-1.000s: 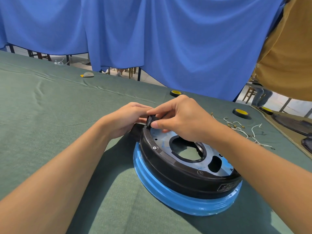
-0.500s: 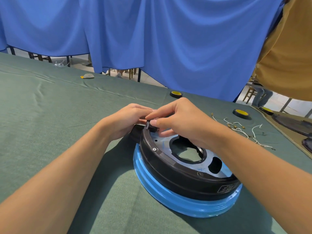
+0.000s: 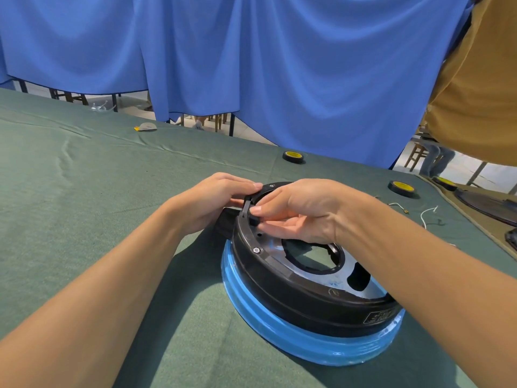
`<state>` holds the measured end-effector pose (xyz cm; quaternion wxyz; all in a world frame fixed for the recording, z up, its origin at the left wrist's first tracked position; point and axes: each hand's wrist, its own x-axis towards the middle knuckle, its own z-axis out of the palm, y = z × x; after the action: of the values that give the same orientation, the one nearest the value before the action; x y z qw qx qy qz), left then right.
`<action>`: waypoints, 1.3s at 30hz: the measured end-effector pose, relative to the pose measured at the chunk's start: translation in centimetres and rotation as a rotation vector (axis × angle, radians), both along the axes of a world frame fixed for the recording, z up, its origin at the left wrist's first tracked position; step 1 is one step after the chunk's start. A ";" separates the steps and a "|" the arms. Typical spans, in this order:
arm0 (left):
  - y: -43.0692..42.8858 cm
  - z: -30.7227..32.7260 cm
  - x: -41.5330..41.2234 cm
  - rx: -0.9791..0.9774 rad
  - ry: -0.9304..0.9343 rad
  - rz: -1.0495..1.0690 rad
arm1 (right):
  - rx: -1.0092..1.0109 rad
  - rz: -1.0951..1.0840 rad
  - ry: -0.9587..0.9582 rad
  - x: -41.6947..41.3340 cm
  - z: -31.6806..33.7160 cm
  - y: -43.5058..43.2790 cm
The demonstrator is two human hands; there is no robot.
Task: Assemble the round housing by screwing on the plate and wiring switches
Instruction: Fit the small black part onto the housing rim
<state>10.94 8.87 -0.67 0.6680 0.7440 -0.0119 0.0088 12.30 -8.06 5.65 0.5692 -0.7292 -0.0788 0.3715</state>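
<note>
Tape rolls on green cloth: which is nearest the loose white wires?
The right roll, just behind the wires; the other roll lies beyond the housing.

Bright, even daylight, all sharp.
Soft shadow pools on the tabletop [image 3: 195, 275] beside the housing [image 3: 307, 298]; its blue rim shows faint sheen; my wide lens bends the edges.

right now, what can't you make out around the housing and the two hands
Head view only:
Black part: right hand fingers cover most of it; shape unclear.
Left hand: partly hidden behind the housing rim and right hand; grip unclear.
Housing label: print too small to read.
Dark discs: cut off by the right edge.
Wires: partly behind the right forearm.
</note>
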 end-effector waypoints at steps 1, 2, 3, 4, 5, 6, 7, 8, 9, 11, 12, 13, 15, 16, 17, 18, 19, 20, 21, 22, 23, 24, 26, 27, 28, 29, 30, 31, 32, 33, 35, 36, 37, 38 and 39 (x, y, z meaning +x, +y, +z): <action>0.0 0.0 0.0 -0.002 0.003 0.002 | -0.007 0.007 -0.005 0.0 0.0 0.0; 0.0 0.0 0.0 -0.009 0.008 0.005 | -0.018 0.009 -0.010 0.0 0.1 0.0; 0.1 0.0 0.1 -0.018 0.013 0.008 | -0.030 0.007 -0.014 0.0 0.1 0.0; 0.1 -0.1 0.1 -0.025 0.016 0.008 | -0.037 0.003 -0.015 0.0 0.1 0.0; 0.1 -0.1 0.2 -0.026 0.014 0.006 | -0.037 0.001 -0.014 0.0 0.0 -0.1; 0.0 -0.1 0.2 -0.021 0.010 0.004 | -0.033 -0.003 -0.012 0.0 -0.1 -0.1; 0.0 0.0 0.2 -0.015 0.002 0.008 | -0.032 -0.010 -0.015 0.1 -0.2 -0.1; -0.1 0.0 0.3 -0.009 -0.008 0.018 | -0.037 -0.020 -0.020 0.0 -0.2 -0.1; -0.2 0.0 0.3 -0.006 -0.016 0.034 | -0.048 -0.031 -0.027 0.0 -0.2 0.0; -0.3 0.0 0.3 -0.004 -0.026 0.068 | -0.073 -0.054 -0.051 -0.3 -0.1 0.1; -0.4 0.1 0.3 0.004 -0.031 0.078 | -0.086 -0.063 -0.077 -0.4 -0.1 0.2; -0.6 0.1 0.2 0.013 -0.036 0.085 | -0.098 -0.068 -0.112 -0.5 -0.1 0.3; -0.9 0.2 0.0 0.009 -0.043 0.102 | -0.118 -0.058 -0.182 -0.9 -0.1 0.3; -1.0 0.3 0.0 -0.003 -0.040 0.114 | -0.134 -0.046 -0.214 -1.1 -0.1 0.3; -1.2 0.4 -0.1 -0.016 -0.035 0.124 | -0.156 -0.031 -0.256 -1.2 -0.1 0.2; -1.3 0.4 -0.2 -0.023 -0.031 0.129 | -0.200 -0.009 -0.333 -1.3 -0.1 0.0; -1.5 0.5 -0.2 -0.018 -0.031 0.129 | -0.266 0.017 -0.460 -1.2 -0.1 -0.4; -1.6 0.6 -0.2 -0.005 -0.036 0.123 | -0.341 0.038 -0.626 -1.1 0.0 -0.9; -1.7 0.7 -0.2 0.010 -0.042 0.119 | -0.422 0.042 -0.807 -1.1 0.1 -1.6; -1.9 0.7 -0.2 0.020 -0.049 0.119 | -0.514 0.013 -0.971 -1.1 0.2 -2.5; -1.9 0.8 -0.2 0.030 -0.057 0.123 | -0.627 -0.060 -1.102 -1.0 0.3 -3.7; -2.0 0.8 -0.2 0.048 -0.065 0.130 | -0.763 -0.164 -1.211 -1.1 0.4 -5.1; -2.1 1.0 -0.1 0.093 -0.092 0.148 | -1.029 -0.304 -1.330 -1.5 0.5 -8.3; -2.0 1.1 0.0 0.108 -0.102 0.153 | -1.104 -0.305 -1.315 -1.6 0.4 -9.6; -2.0 1.2 0.1 0.116 -0.107 0.149 | -1.131 -0.272 -1.266 -1.9 0.3 -10.6; -2.0 1.2 0.1 0.115 -0.108 0.138 | -1.112 -0.231 -1.202 -2.0 0.1 -11.3; -1.9 1.3 0.1 0.113 -0.103 0.125 | -1.061 -0.202 -1.148 -2.0 0.1 -11.7; -1.9 1.4 0.0 0.115 -0.093 0.109 | -0.999 -0.188 -1.113 -2.1 0.1 -11.8; -1.9 1.4 -0.1 0.119 -0.079 0.092 | -0.954 -0.181 -1.102 -2.1 0.1 -11.8; -2.0 1.4 -0.2 0.124 -0.068 0.085 | -0.937 -0.177 -1.103 -2.0 0.0 -11.7; -2.0 1.6 -0.2 0.178 -0.082 0.143 | -0.907 -0.192 -1.104 -1.8 -0.4 -11.6; -1.8 1.7 -0.2 0.221 -0.110 0.205 | -0.869 -0.211 -1.101 -1.6 -0.6 -11.5; -1.5 1.8 -0.2 0.255 -0.142 0.275 | -0.809 -0.229 -1.095 -1.4 -0.8 -11.4; -1.2 2.1 -0.2 0.272 -0.172 0.347 | -0.732 -0.241 -1.087 -1.0 -0.9 -11.4; -0.9 2.2 -0.2 0.287 -0.197 0.415 | -0.644 -0.242 -1.071 -0.5 -0.9 -11.3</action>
<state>10.79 8.02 1.54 0.5354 0.8131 0.0748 0.2159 11.83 -19.32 4.73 0.2411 -0.9523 -0.1537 -0.1066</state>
